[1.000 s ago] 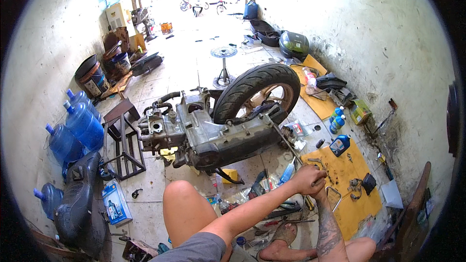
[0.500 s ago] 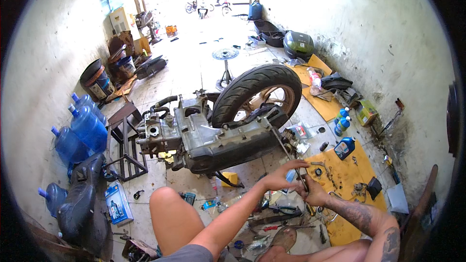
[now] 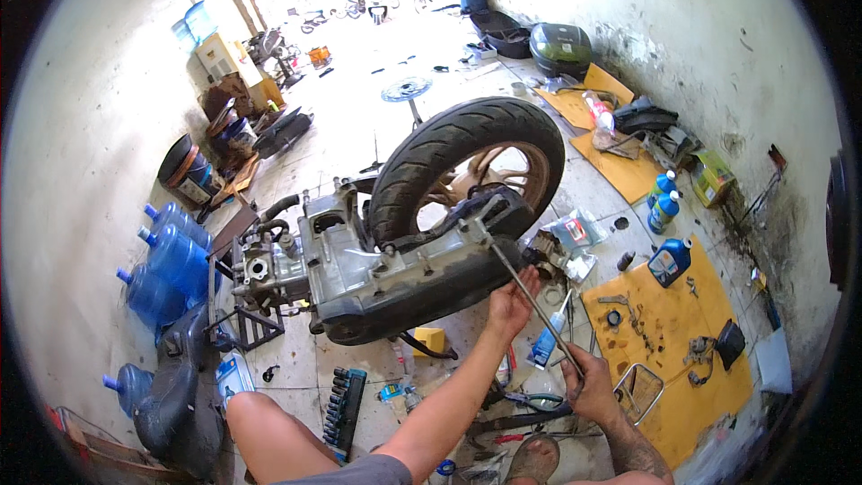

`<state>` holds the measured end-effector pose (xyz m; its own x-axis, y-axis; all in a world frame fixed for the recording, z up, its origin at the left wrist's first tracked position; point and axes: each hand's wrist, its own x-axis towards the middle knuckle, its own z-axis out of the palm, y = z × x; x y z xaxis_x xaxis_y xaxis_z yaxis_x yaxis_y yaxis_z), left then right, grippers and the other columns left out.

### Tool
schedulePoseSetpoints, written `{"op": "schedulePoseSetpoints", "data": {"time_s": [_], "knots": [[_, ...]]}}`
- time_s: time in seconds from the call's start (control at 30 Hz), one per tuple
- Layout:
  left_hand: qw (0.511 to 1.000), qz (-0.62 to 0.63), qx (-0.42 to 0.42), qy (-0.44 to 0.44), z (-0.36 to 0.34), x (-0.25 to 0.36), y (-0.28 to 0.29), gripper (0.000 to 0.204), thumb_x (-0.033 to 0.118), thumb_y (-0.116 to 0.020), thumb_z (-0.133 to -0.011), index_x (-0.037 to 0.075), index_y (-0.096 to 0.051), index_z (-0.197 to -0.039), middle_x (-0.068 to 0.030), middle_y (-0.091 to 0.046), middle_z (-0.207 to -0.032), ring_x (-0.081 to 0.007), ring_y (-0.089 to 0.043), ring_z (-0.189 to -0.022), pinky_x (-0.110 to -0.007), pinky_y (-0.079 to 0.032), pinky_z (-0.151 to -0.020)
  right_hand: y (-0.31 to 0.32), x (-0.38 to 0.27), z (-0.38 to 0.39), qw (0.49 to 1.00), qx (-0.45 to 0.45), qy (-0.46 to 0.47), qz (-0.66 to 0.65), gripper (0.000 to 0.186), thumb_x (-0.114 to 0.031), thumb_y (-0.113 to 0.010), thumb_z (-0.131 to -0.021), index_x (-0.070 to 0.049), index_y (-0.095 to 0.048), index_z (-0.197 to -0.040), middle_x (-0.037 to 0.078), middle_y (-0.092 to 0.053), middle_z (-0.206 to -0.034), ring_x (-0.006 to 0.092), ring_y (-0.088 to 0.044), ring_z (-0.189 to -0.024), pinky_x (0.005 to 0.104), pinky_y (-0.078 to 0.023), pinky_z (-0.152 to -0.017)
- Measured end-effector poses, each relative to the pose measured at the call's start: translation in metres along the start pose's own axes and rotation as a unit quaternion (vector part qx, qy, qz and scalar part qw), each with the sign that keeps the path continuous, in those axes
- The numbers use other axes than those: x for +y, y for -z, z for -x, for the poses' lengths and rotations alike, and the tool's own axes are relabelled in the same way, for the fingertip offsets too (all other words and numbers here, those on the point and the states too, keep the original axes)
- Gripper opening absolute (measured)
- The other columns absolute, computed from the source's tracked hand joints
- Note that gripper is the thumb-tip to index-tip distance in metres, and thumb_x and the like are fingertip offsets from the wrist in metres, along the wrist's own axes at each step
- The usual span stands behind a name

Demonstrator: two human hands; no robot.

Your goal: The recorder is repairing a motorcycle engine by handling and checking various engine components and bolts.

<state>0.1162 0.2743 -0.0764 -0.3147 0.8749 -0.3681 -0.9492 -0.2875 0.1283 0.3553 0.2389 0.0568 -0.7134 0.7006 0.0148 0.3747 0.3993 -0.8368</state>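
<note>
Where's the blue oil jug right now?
The blue oil jug stands on the right of the head view, at the top edge of the yellow cardboard sheet, just below two blue bottles and right of the rear wheel.

The engine block (image 3: 395,274) is dull, grimy cast metal with a matt black plastic cover. Above it, the tyre (image 3: 458,148) is matt black rubber. Right of the engine, the long rod (image 3: 530,296) is bare, slightly shiny metal. Further right, the cardboard sheet (image 3: 682,350) looks matt, yellow-brown and stained. Left of the engine, the water jugs (image 3: 171,256) are glossy blue plastic.
</note>
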Motion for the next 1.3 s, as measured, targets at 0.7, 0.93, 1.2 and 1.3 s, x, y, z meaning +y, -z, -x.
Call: {"op": "schedulePoseSetpoints", "data": {"time_s": [0.7,0.93,1.2,1.3], "knots": [[0.998,0.058,-0.027,-0.026,0.003,-0.015,0.005,0.025,0.017,-0.050,-0.102,0.003,-0.061,-0.120,-0.0062,-0.065,-0.121,-0.0239,-0.060,-0.117,-0.042,-0.048,-0.102,-0.026,0.074,0.042,0.996,0.069,-0.053,-0.005,0.030,-0.011,-0.060,-0.094,0.007,-0.061,-0.118,0.020,-0.058,-0.066,0.0242,-0.056,-0.055,0.0341,-0.046,-0.058],[0.995,0.062,0.049,-0.062,-0.009,-0.024,0.006,0.020,0.015,-0.051,-0.102,0.001,-0.061,-0.113,-0.0093,-0.069,-0.111,-0.0222,-0.067,-0.102,-0.039,-0.057,-0.090,-0.029,0.110,0.034,0.986,0.036,-0.063,-0.153,0.035,-0.020,-0.058,-0.098,0.007,-0.060,-0.121,0.004,-0.058,-0.070,0.0122,-0.053,-0.065,0.0297,-0.045,-0.059],[0.989,-0.031,0.131,-0.063,-0.019,-0.024,0.010,0.020,0.020,-0.053,-0.102,0.002,-0.059,-0.110,-0.0081,-0.068,-0.104,-0.0216,-0.066,-0.097,-0.036,-0.057,-0.089,-0.022,0.114,0.026,0.992,0.042,-0.041,-0.110,0.035,-0.020,-0.060,-0.098,0.004,-0.059,-0.123,0.002,-0.056,-0.069,0.0088,-0.052,-0.064,0.0272,-0.042,-0.057],[0.988,-0.146,0.021,-0.050,0.003,-0.038,0.016,0.033,0.031,-0.047,-0.104,0.002,-0.058,-0.115,-0.0090,-0.067,-0.110,-0.0225,-0.064,-0.104,-0.036,-0.052,-0.094,-0.022,0.110,0.020,0.986,0.104,0.067,0.111,0.030,-0.018,-0.061,-0.097,0.001,-0.061,-0.119,0.002,-0.060,-0.071,0.0113,-0.056,-0.064,0.0293,-0.043,-0.057]]}}
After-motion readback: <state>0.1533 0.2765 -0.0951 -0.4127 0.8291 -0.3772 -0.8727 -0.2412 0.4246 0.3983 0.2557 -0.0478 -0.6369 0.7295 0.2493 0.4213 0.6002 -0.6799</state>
